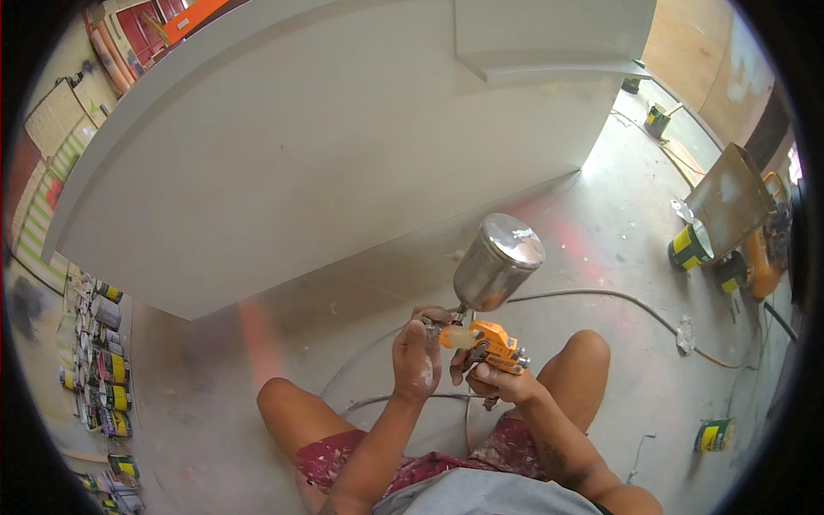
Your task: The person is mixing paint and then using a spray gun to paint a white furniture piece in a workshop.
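A spray gun (pixel 487 341) with an orange body is held out in front of my knees, its silver paint cup (pixel 498 264) on top and leaning up to the right. My right hand (pixel 500 380) wraps round the grip, just under the orange body. At the nozzle end, my left hand (pixel 418 354) is closed, its fingers pinching the front of the gun. White paint smears mark the left hand. Beyond the gun stands a large pale grey panel (pixel 326 163) with a curved edge.
An air hose (pixel 609 293) runs over the floor to the right, toward an orange compressor (pixel 762 262) beside a tilted board (pixel 730 196). Paint cans (pixel 689 246) stand at the right, another can (pixel 715 435) lower down. Several more tins (pixel 114 367) line the left side.
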The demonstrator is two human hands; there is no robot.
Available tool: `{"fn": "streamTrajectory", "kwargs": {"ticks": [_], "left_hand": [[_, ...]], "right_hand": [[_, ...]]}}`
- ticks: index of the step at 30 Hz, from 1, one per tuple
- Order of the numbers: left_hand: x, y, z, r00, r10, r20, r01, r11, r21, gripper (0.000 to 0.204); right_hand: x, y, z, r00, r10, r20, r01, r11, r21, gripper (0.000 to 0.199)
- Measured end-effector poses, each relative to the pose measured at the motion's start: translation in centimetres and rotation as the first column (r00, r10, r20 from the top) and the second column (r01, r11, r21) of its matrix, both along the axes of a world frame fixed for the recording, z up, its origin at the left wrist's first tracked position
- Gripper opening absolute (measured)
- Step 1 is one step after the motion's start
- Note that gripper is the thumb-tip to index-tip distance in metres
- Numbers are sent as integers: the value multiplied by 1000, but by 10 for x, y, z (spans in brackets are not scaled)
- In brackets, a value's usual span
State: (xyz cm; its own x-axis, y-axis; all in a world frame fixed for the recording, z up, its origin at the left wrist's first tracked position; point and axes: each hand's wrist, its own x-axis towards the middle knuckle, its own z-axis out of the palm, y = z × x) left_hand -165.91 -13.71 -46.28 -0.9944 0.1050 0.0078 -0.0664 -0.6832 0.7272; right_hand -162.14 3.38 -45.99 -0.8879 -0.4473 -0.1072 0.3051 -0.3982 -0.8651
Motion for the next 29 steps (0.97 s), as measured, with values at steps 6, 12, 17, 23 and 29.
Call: {"fn": "streamTrajectory", "kwargs": {"ticks": [6, 12, 17, 23, 29], "left_hand": [[-18, 4, 1, 904, 34, -426, -77, 994, -83, 52], [-27, 2, -35, 922, 44, -386, -83, 993, -83, 55], [65, -52, -184, 432, -893, 128, 377, 49, -925, 80], [79, -120, -287, 275, -603, 749, 425, -623, -657, 77], [36, -121, -242, 740, -394, 546, 390, -411, -824, 80]], "right_hand": [[7, -2, 6, 990, 135, 44, -101, 889, -448, 50], [10, -20, 35, 988, -132, 73, 143, 975, -170, 48], [-2, -19, 89, 915, -370, -162, 368, 929, -40, 45], [3, -37, 179, 712, -642, -283, 676, 737, 30, 39], [-20, -42, 172, 745, -636, -198, 667, 709, 229, 40]]}}
